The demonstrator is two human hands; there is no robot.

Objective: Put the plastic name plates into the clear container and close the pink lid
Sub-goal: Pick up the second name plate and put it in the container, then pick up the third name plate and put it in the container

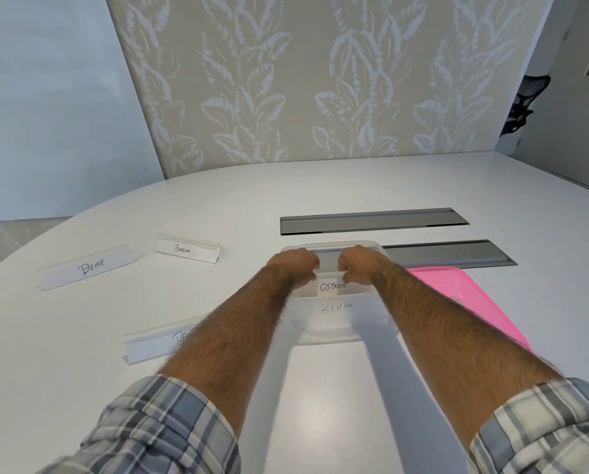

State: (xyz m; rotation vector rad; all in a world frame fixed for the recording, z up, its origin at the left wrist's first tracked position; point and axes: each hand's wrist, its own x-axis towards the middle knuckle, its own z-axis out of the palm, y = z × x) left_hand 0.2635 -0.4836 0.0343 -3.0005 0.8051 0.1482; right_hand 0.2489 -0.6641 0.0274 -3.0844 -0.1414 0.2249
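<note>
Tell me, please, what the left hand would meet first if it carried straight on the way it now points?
Probably the far wall of the clear container, just beyond the left hand, which holds the Ostrich name plate over it. Past that lies a grey table slot. Depth is uncertain.

Both hands, left (295,265) and right (358,263), pinch the OSTRICH plate (328,286) over the clear container (324,331); a ZEBRA plate (336,306) lies inside. The pink lid (464,295) rests to its right. BEAR plate (87,267), PENGUIN plate (187,248) and a third plate (149,343) sit on the worktop (218,200).

Bright, soft light — wide-angle edge warp
</note>
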